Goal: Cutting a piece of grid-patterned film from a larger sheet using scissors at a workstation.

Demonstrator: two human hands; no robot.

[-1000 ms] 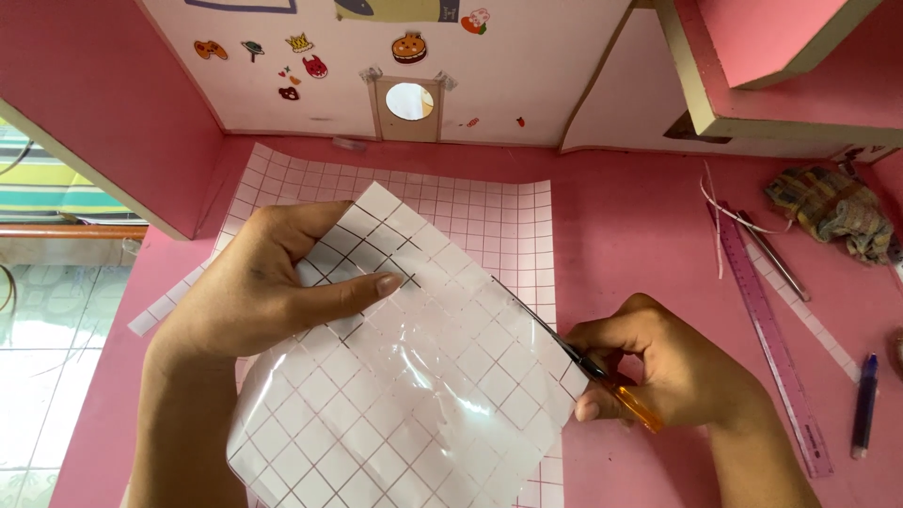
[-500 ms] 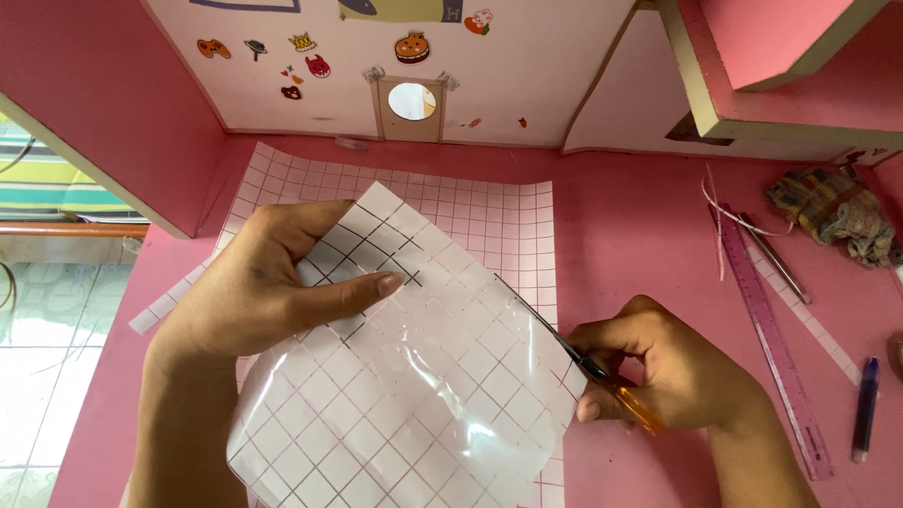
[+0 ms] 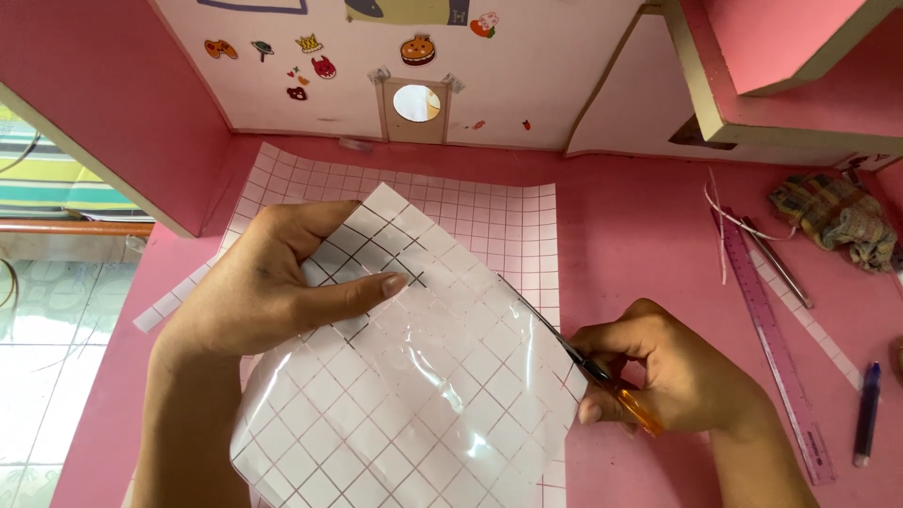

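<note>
Head view. The left hand (image 3: 268, 287) grasps a glossy gridded sheet (image 3: 414, 376) near its upper corner: the thumb lies flat on top of the sheet, pointing toward the right hand, while the other fingers curl around the sheet's edge, their tips hidden beneath it. The sheet extends from the left thumb down and across to the right hand, lifted above a second gridded sheet (image 3: 489, 212) lying flat on the pink work surface (image 3: 640, 226). The right hand (image 3: 673, 367) is clenched around the orange handles of a pair of scissors (image 3: 588, 362), whose dark blades lie along the held sheet's right edge, just beyond the right fingertips. Well right of the right hand lie a purple ruler (image 3: 776, 343), a blue pen (image 3: 866, 412) and a crumpled cloth (image 3: 837, 216).
</note>
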